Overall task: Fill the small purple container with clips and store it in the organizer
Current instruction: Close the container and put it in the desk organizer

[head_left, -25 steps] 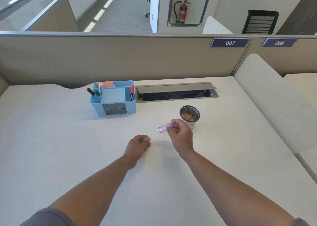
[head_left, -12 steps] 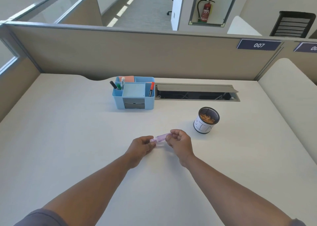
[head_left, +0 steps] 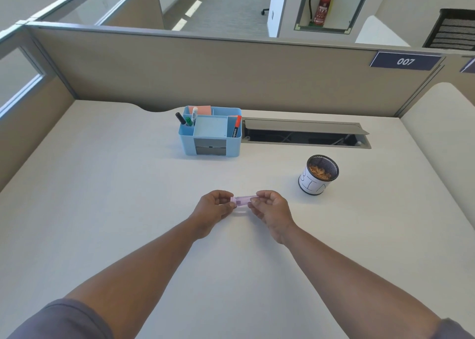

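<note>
The small purple container point(head_left: 241, 200) is a clear lilac tube held level just above the white desk point(head_left: 102, 210). My left hand point(head_left: 213, 207) pinches its left end and my right hand point(head_left: 270, 208) pinches its right end. A black mesh cup point(head_left: 318, 178) with a white label stands to the right and beyond my right hand, with orange-gold clips point(head_left: 319, 172) inside. The blue organizer point(head_left: 210, 131) stands further back, left of centre, holding markers and a pink pad, with two grey drawers in front.
An open cable hatch point(head_left: 305, 132) is set in the desk right of the organizer. Beige partition walls point(head_left: 205, 71) close the back and left sides. A rounded white divider point(head_left: 442, 132) borders the right side.
My right hand brought the purple container from beside the mesh cup toward the desk's middle. My left hand came up and took its left end. The view shifted left.
</note>
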Motion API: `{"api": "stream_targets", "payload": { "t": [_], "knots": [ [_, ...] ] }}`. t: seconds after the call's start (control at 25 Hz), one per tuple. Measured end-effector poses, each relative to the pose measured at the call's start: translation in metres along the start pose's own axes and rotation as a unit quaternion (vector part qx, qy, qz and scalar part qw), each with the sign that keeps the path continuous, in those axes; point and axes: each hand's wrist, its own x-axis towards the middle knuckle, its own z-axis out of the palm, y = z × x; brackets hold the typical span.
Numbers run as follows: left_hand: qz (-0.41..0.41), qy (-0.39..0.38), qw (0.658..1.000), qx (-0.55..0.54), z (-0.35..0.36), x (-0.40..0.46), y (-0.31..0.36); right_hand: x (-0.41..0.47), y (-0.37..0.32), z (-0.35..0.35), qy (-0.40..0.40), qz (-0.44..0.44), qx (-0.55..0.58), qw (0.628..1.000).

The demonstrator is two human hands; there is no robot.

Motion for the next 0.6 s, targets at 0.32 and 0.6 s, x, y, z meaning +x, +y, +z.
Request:
{"api": "stream_targets", "payload": {
  "t": [0.32,0.6],
  "knots": [
    [-0.018,-0.008,0.999,-0.026,-0.001,-0.003,0.005,-0.006,-0.009,-0.008,-0.058,0.028,-0.004,0.998],
    [-0.031,-0.018,0.999,0.006,0.0,-0.004,0.013,-0.006,-0.014,-0.011,-0.069,0.025,-0.031,0.997]
  ]
}}
